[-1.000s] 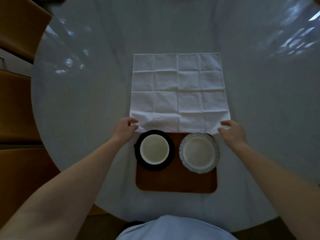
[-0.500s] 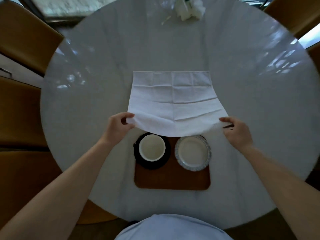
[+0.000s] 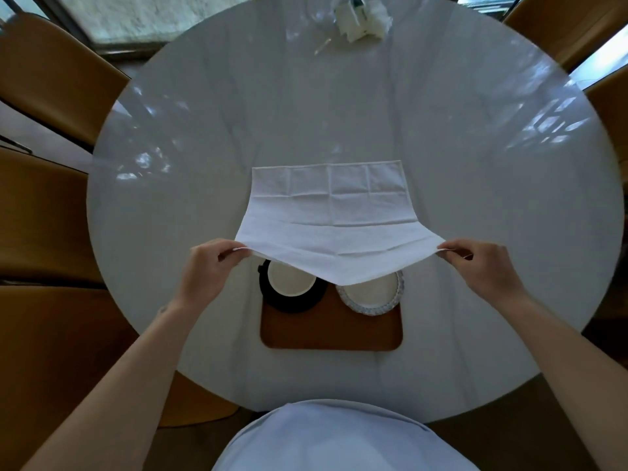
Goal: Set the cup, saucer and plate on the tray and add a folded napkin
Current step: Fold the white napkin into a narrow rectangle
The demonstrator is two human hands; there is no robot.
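Note:
A white napkin lies unfolded on the round table, its near edge lifted. My left hand pinches the near left corner and my right hand pinches the near right corner. The lifted edge sags over the brown tray and hides the far parts of the dishes. On the tray's left stands a white cup on a black saucer. A white plate with a patterned rim sits on the tray's right.
The round white table has crumpled white paper and a glass at its far edge. Tan chairs stand at the left and far right. My torso is at the table's near edge.
Both hands have raised the napkin's near corners off the table and drawn them wider apart. The near edge now hangs over the cup and plate. The view has pulled back.

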